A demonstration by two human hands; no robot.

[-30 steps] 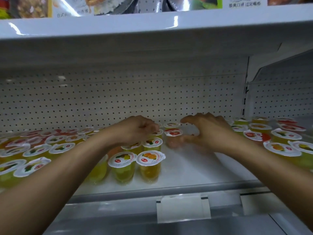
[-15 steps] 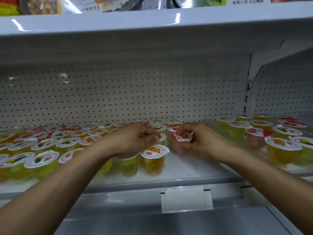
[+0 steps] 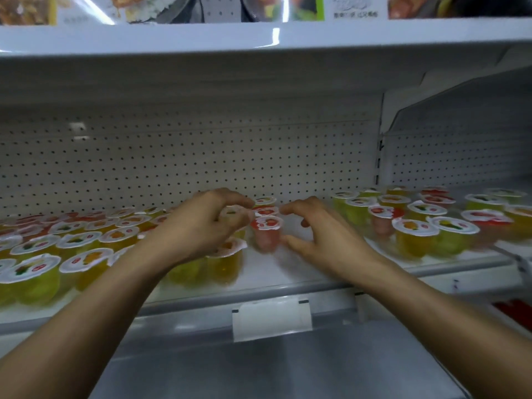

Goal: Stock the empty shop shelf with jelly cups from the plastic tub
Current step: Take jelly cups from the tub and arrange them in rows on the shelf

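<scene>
Head view: midway along the white shop shelf (image 3: 276, 273), back from its front edge, a red clear-plastic jelly cup (image 3: 266, 231) with a white foil lid stands blurred between the hands. The right hand (image 3: 324, 240) is spread wide just beside it, contact unclear. The left hand (image 3: 201, 226) curls over a small white-lidded cup (image 3: 232, 211); whether it grips cannot be told. At the shelf's left edge the yellow jelly cups (image 3: 28, 279) are cut off.
</scene>
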